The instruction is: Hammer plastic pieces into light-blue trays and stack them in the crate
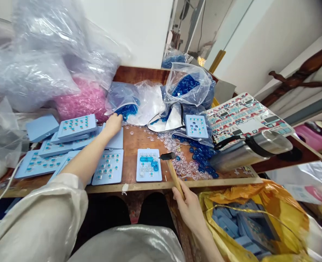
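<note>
From my remote view I look down on a cluttered wooden workbench (139, 185) and a person's two bare hands. The left hand (112, 125) stretches forward, its fingers bunched at the mouth of a clear plastic bag (119, 95) holding glossy blue plastic pieces (129, 111); I cannot tell whether they are pinching anything. The right hand (189, 209) is at the bench's near edge, curled closed, with the thumb and fingers gripping a narrow wooden handle (175, 178) that ends in a small black tip (167, 156). That tip is just beside a pale blue puzzle board (148, 165), with clear plastic rings (181, 167) scattered nearby. More pale blue boards (77, 125) lie to the left, and a yellow sack (255, 218) sits at lower right. The blue pieces look light, hard and slippery, so I would pinch them singly or lift the thin, soft bag by its neck. The handle looks light and stiff, easiest to hold around its middle.
</note>
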### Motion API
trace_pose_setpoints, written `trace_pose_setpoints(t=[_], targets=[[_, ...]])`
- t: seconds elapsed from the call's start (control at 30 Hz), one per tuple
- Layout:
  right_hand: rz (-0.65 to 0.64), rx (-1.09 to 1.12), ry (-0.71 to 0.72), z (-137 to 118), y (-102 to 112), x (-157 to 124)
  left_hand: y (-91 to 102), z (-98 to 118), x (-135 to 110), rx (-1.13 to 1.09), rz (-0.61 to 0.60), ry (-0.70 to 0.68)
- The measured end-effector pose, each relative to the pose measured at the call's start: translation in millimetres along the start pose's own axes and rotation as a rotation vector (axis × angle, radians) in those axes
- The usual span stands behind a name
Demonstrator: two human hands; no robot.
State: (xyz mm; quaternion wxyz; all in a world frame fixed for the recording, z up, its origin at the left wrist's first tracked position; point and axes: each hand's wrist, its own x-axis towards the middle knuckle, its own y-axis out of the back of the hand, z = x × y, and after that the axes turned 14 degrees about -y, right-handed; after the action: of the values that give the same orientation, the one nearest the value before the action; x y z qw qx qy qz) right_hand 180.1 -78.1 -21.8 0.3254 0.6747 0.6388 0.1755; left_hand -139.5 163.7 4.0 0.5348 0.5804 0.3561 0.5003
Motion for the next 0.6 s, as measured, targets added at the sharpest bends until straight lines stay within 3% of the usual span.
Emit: trace_pose_setpoints(t=[0.17, 0.23, 0.33, 0.43, 0.6], targets=[[-0.044, 0.083, -0.096, 6, 3, 3, -7.3, 29, -36, -0.181, 0.167, -0.280], [-0.049, 0.094, -0.088, 3, 3, 4, -14.0, 43, -53, -0.202, 0.108, -0.418], [-0.034, 0.068, -0.061, -3, 3, 3, -22.2, 56, -69, -0.147, -0.024, -0.520], [0.003, 0.025, -0.025, -7, 2, -1, -23.1, 59, -73, -0.110, -0.063, -0.526], [0.023, 0.016, 0.017, -6, 1, -9, -7.5, 66, -71, -0.101, -0.046, -0.395]])
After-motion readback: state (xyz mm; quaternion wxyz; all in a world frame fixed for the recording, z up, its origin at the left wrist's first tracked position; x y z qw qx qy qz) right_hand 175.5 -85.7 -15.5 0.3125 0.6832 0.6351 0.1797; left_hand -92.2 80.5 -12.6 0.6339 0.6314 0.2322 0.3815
